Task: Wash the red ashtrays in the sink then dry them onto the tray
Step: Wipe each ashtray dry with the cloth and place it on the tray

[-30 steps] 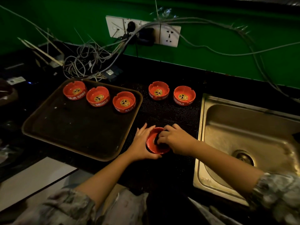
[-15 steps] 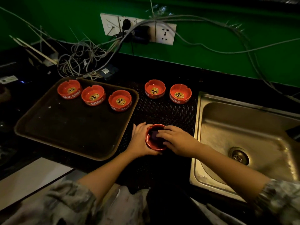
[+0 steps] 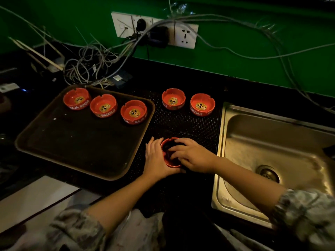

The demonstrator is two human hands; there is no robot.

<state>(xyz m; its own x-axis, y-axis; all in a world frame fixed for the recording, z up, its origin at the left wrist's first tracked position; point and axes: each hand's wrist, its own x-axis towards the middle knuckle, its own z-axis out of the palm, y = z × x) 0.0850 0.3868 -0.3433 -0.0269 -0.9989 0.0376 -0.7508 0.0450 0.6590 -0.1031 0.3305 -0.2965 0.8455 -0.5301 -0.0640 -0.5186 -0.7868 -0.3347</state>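
A red ashtray sits on the black dotted mat between the tray and the sink. My left hand cups and holds its left side. My right hand reaches in from the right, its bent fingers pressing a dark cloth inside the bowl, which hides most of the inside. Three red ashtrays stand in a row along the far edge of the brown tray. Two more red ashtrays stand on the mat behind my hands.
A steel sink with a drain lies to the right. A tangle of cables lies behind the tray under the wall sockets on the green wall. The counter's front edge runs just below the tray.
The ashtray has gone from tilted toward me to nearly level on the mat. My right fingers have shifted round inside the bowl with the cloth. My left hand stays on its side.
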